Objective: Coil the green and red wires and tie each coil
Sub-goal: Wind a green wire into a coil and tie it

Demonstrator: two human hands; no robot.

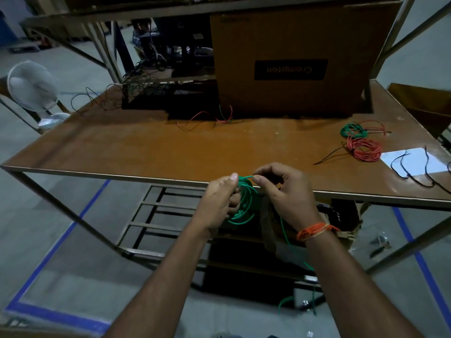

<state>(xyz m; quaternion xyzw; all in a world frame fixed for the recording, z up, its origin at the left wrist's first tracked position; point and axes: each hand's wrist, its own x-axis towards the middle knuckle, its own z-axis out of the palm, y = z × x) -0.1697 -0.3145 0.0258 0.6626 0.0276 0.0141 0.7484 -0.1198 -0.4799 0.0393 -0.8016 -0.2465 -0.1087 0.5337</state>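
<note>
A green wire coil (244,201) hangs just in front of the table's near edge. My left hand (219,203) grips its left side, thumb on top. My right hand (285,193) pinches the green wire at the top of the coil. The loose green tail (288,242) runs down under my right wrist toward the floor. On the brown table (170,147), at the right, lie a finished green coil (353,130) and a red coil (364,149).
A large cardboard box (292,62) stands at the back of the table. Black wire lies over a white sheet (412,162) at the right edge. Loose red and green wire pieces (223,117) lie by the box. A white fan (34,89) stands left.
</note>
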